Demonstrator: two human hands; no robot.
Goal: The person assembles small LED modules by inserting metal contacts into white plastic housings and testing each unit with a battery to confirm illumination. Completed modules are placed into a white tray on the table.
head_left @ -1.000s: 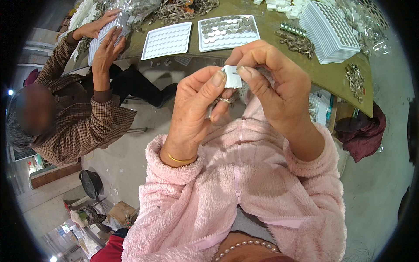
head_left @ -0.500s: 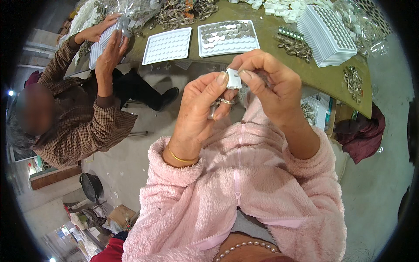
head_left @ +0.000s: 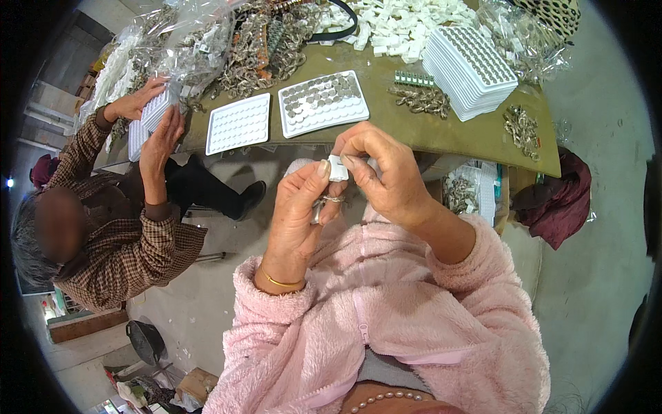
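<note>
My left hand (head_left: 298, 200) pinches a small white plastic case (head_left: 338, 169) between thumb and forefinger, in front of the table edge. Its other fingers are curled, with a thin looped wire (head_left: 332, 199) beside them. From the other side, my right hand (head_left: 386, 176) closes thumb and forefinger on the case's right edge; those fingertips partly hide it. Just beyond my hands, a white tray (head_left: 293, 131) holds rows of round silver button cells (head_left: 321, 93). Left of it lies another white tray (head_left: 238, 124) with rows of round pockets.
On the table (head_left: 386, 127) stand a stack of filled white trays (head_left: 465, 76), a green circuit-board strip (head_left: 414, 79), wire bundles (head_left: 520, 131) and a heap of white cases (head_left: 400, 27). At left, a co-worker (head_left: 131, 241) handles white trays (head_left: 155, 114). A dark red cloth (head_left: 558, 200) hangs at right.
My view has shifted, showing more of the table's far side. Both hands still hold the white case, now lower and further left in the picture. The co-worker's hands stay at the trays.
</note>
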